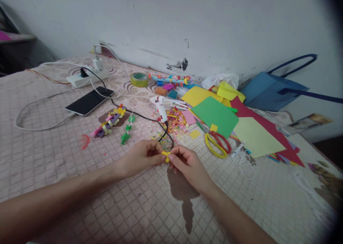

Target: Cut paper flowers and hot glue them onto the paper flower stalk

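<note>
Between my two hands is a small yellow paper cut-out with rounded lobes. My left hand pinches its left side between thumb and fingers. On the other side, my right hand pinches it the same way, with the thumb on top. Just beyond my hands lies a white hot glue gun with a black cord, beside a heap of colourful paper scraps. To the left are a string of green paper shapes and a purple, yellow and pink paper garland.
Scissors with red and yellow handles lie right of my hands, near white string and coloured paper sheets. A tablet, a power strip and loose cables occupy the left. Tape and a blue bag stand toward the wall.
</note>
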The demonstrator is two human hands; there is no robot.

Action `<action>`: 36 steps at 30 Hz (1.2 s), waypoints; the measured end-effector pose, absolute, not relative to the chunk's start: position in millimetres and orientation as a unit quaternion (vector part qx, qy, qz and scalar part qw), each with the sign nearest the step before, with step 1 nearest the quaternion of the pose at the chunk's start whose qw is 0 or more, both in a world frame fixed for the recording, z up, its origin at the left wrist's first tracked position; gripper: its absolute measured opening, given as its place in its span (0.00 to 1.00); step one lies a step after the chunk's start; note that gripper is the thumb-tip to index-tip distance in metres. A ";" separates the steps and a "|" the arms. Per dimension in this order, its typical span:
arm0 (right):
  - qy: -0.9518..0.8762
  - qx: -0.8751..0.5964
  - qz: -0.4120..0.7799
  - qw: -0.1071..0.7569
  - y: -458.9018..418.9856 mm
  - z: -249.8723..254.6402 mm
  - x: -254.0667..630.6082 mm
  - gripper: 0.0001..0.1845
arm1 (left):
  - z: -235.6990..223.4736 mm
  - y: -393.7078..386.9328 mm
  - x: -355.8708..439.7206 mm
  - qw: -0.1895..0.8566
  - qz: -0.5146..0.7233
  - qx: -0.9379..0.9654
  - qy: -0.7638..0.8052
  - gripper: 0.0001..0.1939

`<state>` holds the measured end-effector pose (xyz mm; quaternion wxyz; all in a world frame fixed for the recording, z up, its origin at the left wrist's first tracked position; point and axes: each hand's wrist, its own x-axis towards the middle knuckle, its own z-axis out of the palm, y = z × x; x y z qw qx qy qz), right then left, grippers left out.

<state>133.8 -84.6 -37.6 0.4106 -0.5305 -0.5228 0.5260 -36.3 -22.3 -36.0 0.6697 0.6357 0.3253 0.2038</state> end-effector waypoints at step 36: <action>-0.496 -0.540 0.543 0.410 -85.5 -38.2 129.6 0.15 | -32.7 -18.4 -37.7 0.632 0.195 0.679 0.319 0.11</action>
